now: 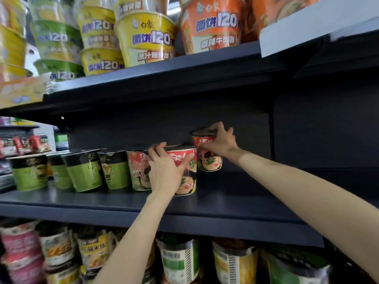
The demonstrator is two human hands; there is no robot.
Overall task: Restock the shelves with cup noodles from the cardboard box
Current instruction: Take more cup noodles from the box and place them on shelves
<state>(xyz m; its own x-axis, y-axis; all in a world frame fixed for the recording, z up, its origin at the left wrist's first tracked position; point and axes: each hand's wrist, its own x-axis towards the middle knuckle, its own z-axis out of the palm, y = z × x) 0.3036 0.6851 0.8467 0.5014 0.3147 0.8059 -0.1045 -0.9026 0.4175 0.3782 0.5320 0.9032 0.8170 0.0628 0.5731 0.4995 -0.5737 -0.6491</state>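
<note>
Two bare forearms reach up to the dark blue-grey metal middle shelf [225, 203] of a store rack. The cardboard box is out of view. The left hand [166, 171] grasps a red-banded paper noodle cup [187, 177] standing upright at the shelf front, fingers wrapped over its side and hiding much of its label; red-and-white Chinese characters show, only partly readable. The right hand [220, 143] pinches the rim of a second red-banded noodle cup [209, 160] set further back and just to the right, its fingers covering the lid. To the left stands a third red cup [138, 171], touching the held one, then a row of tapered green-and-black cups [84, 171], their print blurred. The upper shelf [164, 72] carries shrink-wrapped yellow bowls [146, 37] and an orange bowl [211, 25], each marked "120" in large blue-backed print. Below, film-wrapped cups [180, 261] are cut off by the frame edge and smeared.
</note>
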